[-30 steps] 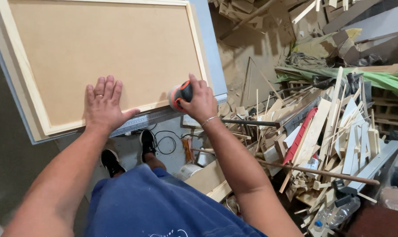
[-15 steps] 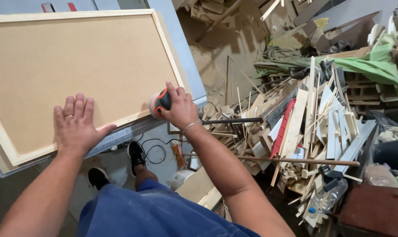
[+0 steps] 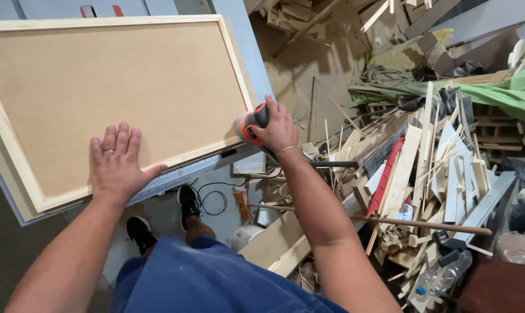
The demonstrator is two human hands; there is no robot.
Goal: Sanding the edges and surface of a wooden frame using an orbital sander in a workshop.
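Note:
A large brown board in a pale wooden frame (image 3: pixel 117 87) lies flat on a grey worktable (image 3: pixel 245 40). My left hand (image 3: pixel 116 159) presses flat on the board near its front edge, fingers spread, a ring on one finger. My right hand (image 3: pixel 275 124) grips an orange and black power sander (image 3: pixel 250 124) held against the frame's near right corner. A thin bracelet sits on that wrist.
A metal ruler rail (image 3: pixel 187 173) runs along the table's front edge. To the right lies a big heap of wood offcuts and slats (image 3: pixel 425 174), a green sheet (image 3: pixel 506 95), a plastic bottle (image 3: pixel 442 277). A black cable (image 3: pixel 213 200) lies by my shoes on the floor.
The view has shifted, so the board now sits more to the left and upper part. My right hand with the sander stays at the frame's right corner; the left hand stays flat.

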